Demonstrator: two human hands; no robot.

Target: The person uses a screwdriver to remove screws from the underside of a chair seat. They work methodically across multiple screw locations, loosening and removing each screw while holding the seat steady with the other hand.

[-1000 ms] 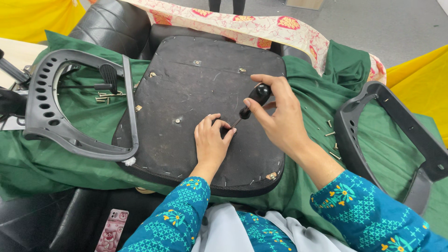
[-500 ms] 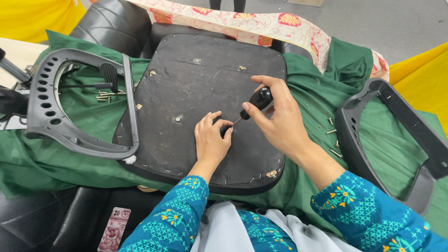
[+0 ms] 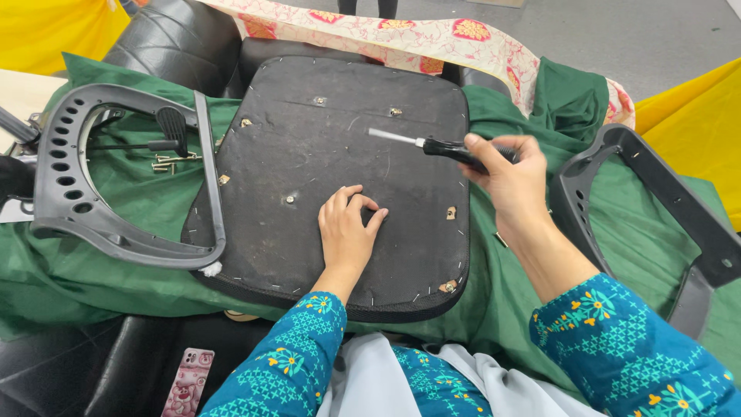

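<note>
Left hand (image 3: 347,232) is lying palm-down on the upturned black seat base (image 3: 340,116), fingers curled loosely near the middle, gripping nothing; looks like it is pinning the base so it does not slide on the cloth. Right hand (image 3: 505,174) is closing around the black handle of a screwdriver (image 3: 432,144), holding it roughly level above the base's right side, metal shaft pointing left and the tip clear of the surface, not touching any screw.

Seat base is lying underside up on a green cloth (image 3: 116,255) spread over black cushions, probably so the fastener points are facing the person. A few metal fittings are showing on the underside, one (image 3: 451,211) just right of the left hand, another (image 3: 290,198) to its left.

Grey plastic armrest frame (image 3: 93,208) is lying on the cloth at the left, its bar overlapping the base's left edge; a second grey frame (image 3: 656,201) is lying apart at the right. Loose screws (image 3: 166,162) are sitting inside the left frame's loop, likely parked there to keep them together. A phone in a pink case (image 3: 185,382) is lying at bottom left.
</note>
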